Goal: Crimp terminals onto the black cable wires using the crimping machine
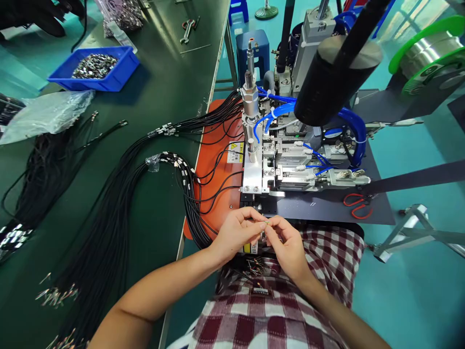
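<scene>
Close together in front of the machine, my left hand (240,231) and my right hand (286,245) are both closed in a pinch. Between the fingertips shows a thin yellow-green wire end (267,222); the rest of it is hidden by the fingers. Just beyond the hands stands a metal pneumatic machine (252,169) on an orange base (221,194). Black cables (191,194) run from the bench across to that base. Stripped cable ends (256,266) with coloured wires lie on the checked cloth over my lap, below the hands.
A dark green bench (167,87) on the left bears a long cable bundle (109,228), a blue bin (119,72) of small metal parts, plastic bags and a wrench (187,33). Red-handled scissors (358,206) lie right of the machine. A dark cylinder (327,87) overhangs it, near a green-rimmed wire spool (428,55).
</scene>
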Demonstrator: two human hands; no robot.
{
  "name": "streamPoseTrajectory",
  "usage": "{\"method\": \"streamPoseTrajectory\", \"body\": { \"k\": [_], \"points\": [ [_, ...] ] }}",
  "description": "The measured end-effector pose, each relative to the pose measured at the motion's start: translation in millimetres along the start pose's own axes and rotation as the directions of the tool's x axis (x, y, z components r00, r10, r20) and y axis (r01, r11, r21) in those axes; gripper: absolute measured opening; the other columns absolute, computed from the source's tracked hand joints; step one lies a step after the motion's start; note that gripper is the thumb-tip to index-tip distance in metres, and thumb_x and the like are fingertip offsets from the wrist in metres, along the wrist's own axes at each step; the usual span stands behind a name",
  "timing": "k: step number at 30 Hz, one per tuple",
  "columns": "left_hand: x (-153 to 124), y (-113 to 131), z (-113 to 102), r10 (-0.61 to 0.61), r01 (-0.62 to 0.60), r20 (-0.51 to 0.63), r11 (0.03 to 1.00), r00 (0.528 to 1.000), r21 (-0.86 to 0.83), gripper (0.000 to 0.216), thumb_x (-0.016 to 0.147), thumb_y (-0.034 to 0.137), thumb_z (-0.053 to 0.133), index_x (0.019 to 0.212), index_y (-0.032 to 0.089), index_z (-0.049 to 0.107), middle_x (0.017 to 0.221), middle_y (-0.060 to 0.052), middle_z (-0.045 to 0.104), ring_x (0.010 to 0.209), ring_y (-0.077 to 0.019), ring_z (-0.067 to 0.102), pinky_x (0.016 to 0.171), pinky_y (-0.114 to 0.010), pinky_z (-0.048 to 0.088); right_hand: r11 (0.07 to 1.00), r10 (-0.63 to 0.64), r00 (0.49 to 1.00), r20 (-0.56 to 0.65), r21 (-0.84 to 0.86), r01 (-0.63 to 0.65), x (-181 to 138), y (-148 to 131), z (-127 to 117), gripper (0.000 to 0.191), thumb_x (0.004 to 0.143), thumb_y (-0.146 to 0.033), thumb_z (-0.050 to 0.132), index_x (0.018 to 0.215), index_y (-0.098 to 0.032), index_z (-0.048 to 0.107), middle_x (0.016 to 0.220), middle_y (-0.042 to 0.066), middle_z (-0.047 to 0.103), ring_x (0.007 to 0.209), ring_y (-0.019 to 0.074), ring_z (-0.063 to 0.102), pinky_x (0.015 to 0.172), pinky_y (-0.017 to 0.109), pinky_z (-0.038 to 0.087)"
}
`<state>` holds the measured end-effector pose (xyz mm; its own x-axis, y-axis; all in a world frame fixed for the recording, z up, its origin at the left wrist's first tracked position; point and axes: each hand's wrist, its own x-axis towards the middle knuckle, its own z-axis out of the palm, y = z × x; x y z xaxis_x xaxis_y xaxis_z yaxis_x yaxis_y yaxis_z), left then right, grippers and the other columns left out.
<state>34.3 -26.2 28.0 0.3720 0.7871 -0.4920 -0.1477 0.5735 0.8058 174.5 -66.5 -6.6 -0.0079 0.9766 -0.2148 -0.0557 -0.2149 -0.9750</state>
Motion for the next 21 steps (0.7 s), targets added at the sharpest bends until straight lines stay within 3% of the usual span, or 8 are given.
{"method": "streamPoseTrajectory", "body": {
  "k": [6, 10, 21],
  "points": [
    [-2, 4, 2, 0.130, -0.120, -0.033, 0.971, 0.991, 0.208, 0.022, 0.074, 0.032, 0.070, 0.078, 0.012, 0.063, 0.061, 0.002, 0.053, 0.048, -0.0060, 0.044, 0.045, -0.018, 0.032, 0.995, -0.045, 0.999, -0.019, -0.087, 0.043, 11, -14, -29, 0.011, 0.085, -0.030, 0.060, 0.083, -0.021, 0.064, 0.076, 0.001, 0.059, 0.060, 0.0133, 0.050, 0.057, 0.026, 0.043],
    [-2, 4, 1, 0.233, -0.225, 0.009, 0.928, 0.972, 0.297, 0.014, 0.076, 0.026, 0.068, 0.079, 0.012, 0.066, 0.078, -0.003, 0.059, 0.066, -0.0106, 0.053, 0.056, -0.020, 0.040, 0.999, -0.039, 0.995, 0.087, -0.025, 0.041, 15, -15, -33, 0.010, 0.085, -0.028, 0.061, 0.080, -0.021, 0.065, 0.073, 0.000, 0.057, 0.058, 0.0120, 0.047, 0.054, 0.025, 0.041],
    [-4, 7, 2, 0.144, -0.155, 0.085, 0.976, 0.986, 0.154, 0.019, 0.074, 0.028, 0.072, 0.081, 0.011, 0.066, 0.076, -0.002, 0.062, 0.067, -0.0097, 0.055, 0.061, -0.020, 0.042, 0.993, -0.089, 0.984, 0.154, 0.092, 0.075, 10, -9, -30, 0.004, 0.084, -0.023, 0.064, 0.085, -0.023, 0.068, 0.076, 0.000, 0.054, 0.059, 0.0102, 0.047, 0.053, 0.025, 0.039]
  ]
}}
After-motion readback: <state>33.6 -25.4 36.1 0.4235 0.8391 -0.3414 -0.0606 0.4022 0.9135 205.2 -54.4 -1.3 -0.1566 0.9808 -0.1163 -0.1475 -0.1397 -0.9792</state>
